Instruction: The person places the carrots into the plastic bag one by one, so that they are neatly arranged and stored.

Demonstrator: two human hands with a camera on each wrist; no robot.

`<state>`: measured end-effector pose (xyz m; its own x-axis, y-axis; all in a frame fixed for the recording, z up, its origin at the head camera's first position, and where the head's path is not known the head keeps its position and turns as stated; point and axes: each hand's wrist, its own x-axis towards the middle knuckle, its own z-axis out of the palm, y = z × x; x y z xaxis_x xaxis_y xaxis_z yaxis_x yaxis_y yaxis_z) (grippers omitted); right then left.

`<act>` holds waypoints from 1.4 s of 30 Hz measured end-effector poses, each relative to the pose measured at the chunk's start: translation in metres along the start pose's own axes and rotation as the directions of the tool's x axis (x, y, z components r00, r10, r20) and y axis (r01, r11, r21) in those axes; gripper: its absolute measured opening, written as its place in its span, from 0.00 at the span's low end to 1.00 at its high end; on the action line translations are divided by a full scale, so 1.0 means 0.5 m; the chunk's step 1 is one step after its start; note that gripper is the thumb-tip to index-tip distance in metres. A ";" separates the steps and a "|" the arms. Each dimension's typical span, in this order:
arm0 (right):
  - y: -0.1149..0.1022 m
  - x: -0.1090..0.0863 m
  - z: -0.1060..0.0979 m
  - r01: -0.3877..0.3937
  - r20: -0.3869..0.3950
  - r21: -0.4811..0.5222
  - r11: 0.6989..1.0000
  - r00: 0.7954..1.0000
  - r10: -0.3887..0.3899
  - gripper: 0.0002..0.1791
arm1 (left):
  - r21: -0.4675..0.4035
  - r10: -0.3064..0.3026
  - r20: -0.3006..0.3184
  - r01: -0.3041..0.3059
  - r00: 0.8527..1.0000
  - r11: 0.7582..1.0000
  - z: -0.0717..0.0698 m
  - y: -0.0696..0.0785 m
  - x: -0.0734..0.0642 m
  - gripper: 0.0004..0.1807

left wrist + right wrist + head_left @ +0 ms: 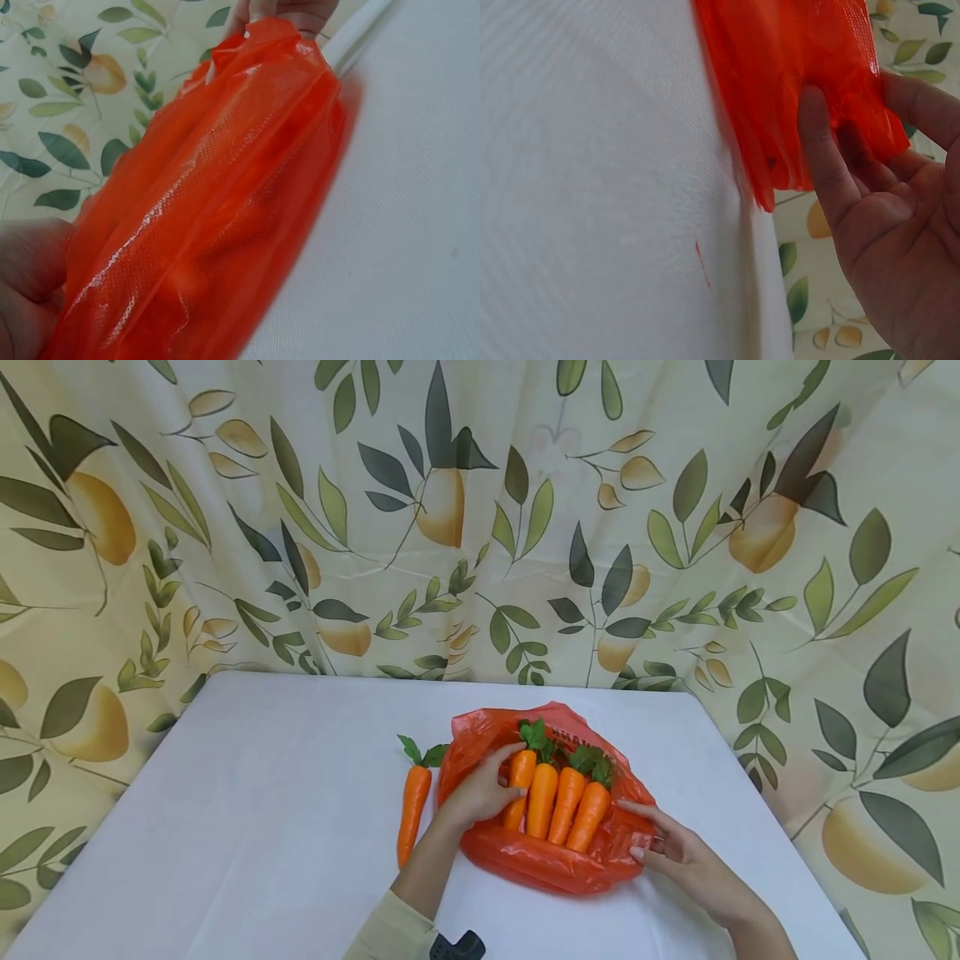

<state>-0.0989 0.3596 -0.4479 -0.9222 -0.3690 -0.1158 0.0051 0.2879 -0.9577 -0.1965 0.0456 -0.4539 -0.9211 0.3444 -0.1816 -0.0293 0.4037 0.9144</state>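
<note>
Head: red plastic bag [540, 862] lay on white table [300, 793], mouth open, four carrots [567, 802] side by side inside. Left hand [482, 789] reached in, thumb and fingers curved round leftmost carrot [522, 768]. Right hand [686, 853] pinched bag's right edge. Loose carrot [414, 802] lay just left of bag.

Left wrist: bag hid left fingertips; grip couldn't be told there.

Right wrist: bag's end sat between thumb and partly bent fingers.

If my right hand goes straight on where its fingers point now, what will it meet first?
The red bag, whose side the right hand is touching. Just past that, probably the rightmost carrot, near its leafy top, though depth is unclear.
</note>
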 end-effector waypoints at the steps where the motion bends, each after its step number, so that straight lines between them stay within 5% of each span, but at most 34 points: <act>1: 0.000 0.000 0.001 0.001 -0.002 0.000 1.000 1.000 -0.001 0.32 | 0.000 -0.001 0.001 0.001 1.000 1.000 0.000 0.000 0.000 0.37; 27: 0.004 0.002 -0.002 0.062 0.041 -0.005 0.998 0.997 -0.061 0.31 | -0.020 0.005 0.022 -0.004 1.000 1.000 -0.008 -0.009 0.002 0.36; 42: 0.002 0.000 0.001 0.006 0.024 0.004 1.000 1.000 -0.007 0.32 | -0.046 -0.033 0.018 0.034 0.999 0.998 -0.012 -0.017 0.000 0.31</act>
<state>-0.0989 0.3595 -0.4488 -0.9128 -0.3916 -0.1157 0.0007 0.2820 -0.9594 -0.1986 0.0373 -0.4594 -0.9126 0.3457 -0.2182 -0.0784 0.3759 0.9233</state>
